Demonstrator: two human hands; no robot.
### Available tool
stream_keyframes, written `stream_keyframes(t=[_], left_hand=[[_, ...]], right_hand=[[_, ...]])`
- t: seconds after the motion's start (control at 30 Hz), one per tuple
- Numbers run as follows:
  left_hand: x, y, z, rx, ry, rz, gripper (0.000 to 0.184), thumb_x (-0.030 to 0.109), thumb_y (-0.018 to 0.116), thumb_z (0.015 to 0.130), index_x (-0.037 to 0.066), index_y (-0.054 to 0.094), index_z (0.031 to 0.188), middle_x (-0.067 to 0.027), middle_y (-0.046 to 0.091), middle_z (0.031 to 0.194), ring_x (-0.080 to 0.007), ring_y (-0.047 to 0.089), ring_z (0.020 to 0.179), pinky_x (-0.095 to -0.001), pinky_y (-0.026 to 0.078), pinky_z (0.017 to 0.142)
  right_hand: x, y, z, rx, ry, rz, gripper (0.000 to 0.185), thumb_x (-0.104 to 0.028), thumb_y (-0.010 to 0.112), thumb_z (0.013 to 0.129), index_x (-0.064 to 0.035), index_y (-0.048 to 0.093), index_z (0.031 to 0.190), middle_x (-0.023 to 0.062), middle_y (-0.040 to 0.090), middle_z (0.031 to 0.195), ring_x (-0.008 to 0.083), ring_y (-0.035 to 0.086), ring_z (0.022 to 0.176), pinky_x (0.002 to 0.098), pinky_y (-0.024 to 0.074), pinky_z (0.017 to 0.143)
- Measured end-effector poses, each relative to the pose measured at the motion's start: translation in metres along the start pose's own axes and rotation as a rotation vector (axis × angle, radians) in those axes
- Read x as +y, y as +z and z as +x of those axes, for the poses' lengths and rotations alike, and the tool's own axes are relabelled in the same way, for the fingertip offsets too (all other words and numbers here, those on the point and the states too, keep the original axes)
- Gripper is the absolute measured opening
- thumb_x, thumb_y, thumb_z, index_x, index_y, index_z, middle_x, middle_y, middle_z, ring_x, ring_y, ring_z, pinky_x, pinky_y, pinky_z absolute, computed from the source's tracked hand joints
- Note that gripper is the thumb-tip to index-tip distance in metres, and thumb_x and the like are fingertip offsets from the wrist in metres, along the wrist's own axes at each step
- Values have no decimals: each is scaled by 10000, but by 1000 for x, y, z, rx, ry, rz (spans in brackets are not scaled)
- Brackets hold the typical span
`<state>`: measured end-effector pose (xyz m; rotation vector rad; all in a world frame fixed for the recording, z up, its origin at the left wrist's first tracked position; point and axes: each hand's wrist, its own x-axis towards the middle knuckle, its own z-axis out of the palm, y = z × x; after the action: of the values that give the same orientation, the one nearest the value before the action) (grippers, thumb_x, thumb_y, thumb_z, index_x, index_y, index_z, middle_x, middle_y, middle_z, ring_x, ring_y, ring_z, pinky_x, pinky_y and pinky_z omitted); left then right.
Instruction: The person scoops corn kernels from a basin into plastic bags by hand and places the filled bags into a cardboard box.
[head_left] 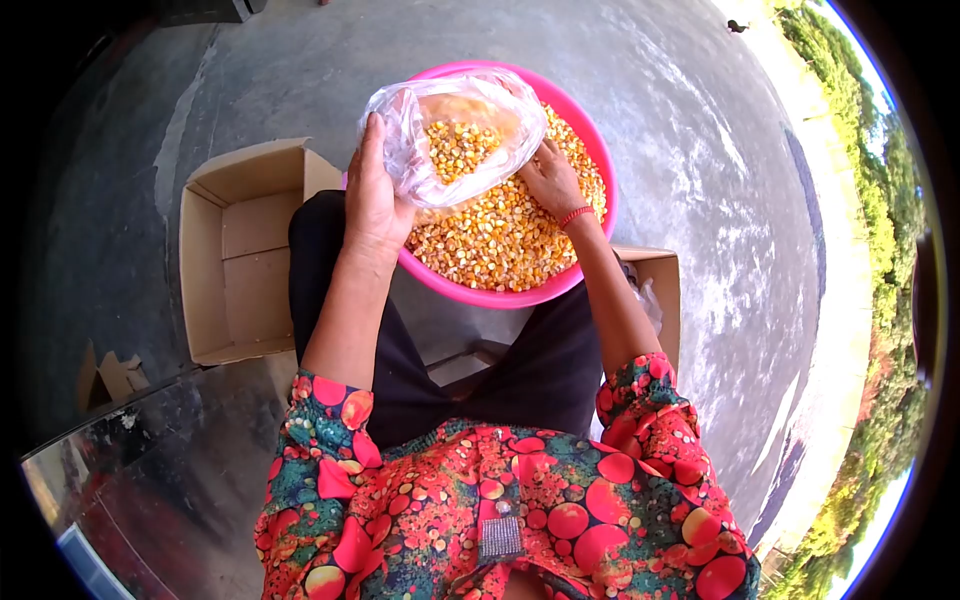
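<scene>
A clear plastic bag point(404, 135) with yellow corn kernels inside is held open-mouthed over a pink basin point(603, 150). The basin is full of loose corn kernels point(490, 245). My left hand point(375, 195) grips the bag's left side, thumb up along the outside, its other fingers hidden behind the plastic. At the bag's right side is my right hand point(552, 180), with a red bracelet on the wrist. Its fingers are bent against the bag's edge just above the kernels, and their tips are partly hidden.
An open cardboard box point(222, 290) stands left of my legs. Another box point(655, 268) is partly hidden beyond my right forearm, with clear plastic in it. A dark glossy surface point(190, 450) lies at the lower left. Grey floor surrounds the basin.
</scene>
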<state>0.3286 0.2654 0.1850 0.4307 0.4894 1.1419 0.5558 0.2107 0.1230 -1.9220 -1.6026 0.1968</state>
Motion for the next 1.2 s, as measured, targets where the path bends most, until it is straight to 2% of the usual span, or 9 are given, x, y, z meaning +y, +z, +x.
stream_keyframes(t=[0.37,0.47,0.53,0.57,0.67,0.83,0.9,1.0,1.2], left_hand=[[0,-2,2,12,-14,-13,413,325,419,937,48,476,1238,-58,543,1187,-159,512,1059,-327,411,927],[-1,-4,3,-10,0,-17,417,326,418,938,45,473,1240,-61,540,1193,-163,505,1077,-331,405,937],[-2,-6,4,-19,18,-10,419,328,419,937,44,472,1241,-63,540,1193,-166,502,1086,-335,403,941],[-2,-6,4,-19,18,-39,401,321,459,922,38,490,1206,-65,552,1166,-168,520,1057,-332,424,915],[-2,-1,2,-15,9,-56,401,324,464,921,39,496,1200,-61,561,1147,-158,533,1022,-323,439,889],[-2,1,1,25,-15,-23,410,340,438,931,52,498,1217,-32,582,1086,-112,540,907,-282,461,802],[-3,0,2,14,-4,-5,405,348,445,928,59,508,1204,-15,592,1036,-90,531,826,-256,463,739],[-2,1,1,9,-6,0,399,349,448,927,63,515,1197,-14,590,1038,-82,517,802,-243,456,723],[1,2,-1,-1,-14,-29,404,347,446,927,53,494,1200,-40,577,1079,-136,541,944,-312,453,832]], right_hand=[[-13,-12,-9,-136,-171,-44,194,-191,537,838,-57,617,954,154,587,776,347,584,733,404,477,671],[-8,-7,-3,95,-119,102,184,-178,515,862,-33,618,911,113,586,719,276,577,621,351,468,596],[-10,-12,3,48,397,614,193,-187,484,895,-29,592,875,40,535,653,141,487,506,264,398,474],[-11,-16,4,48,397,614,193,-187,484,895,-29,592,875,40,535,653,141,487,506,264,398,474],[-9,-25,10,90,672,1370,164,-214,449,927,-82,524,864,-25,437,630,50,339,477,187,261,400],[-43,-54,40,89,577,1660,171,-227,445,937,-77,503,878,-15,443,657,55,301,465,189,254,390],[-69,-64,52,24,327,1708,168,-219,461,929,-68,510,874,-10,443,650,56,301,463,190,252,389],[-112,-64,59,36,197,1613,176,-206,487,912,-50,536,848,5,463,629,63,328,457,198,250,381],[-138,-31,54,-90,133,1240,225,-181,487,888,-22,582,761,41,586,696,119,554,667,242,439,600]])
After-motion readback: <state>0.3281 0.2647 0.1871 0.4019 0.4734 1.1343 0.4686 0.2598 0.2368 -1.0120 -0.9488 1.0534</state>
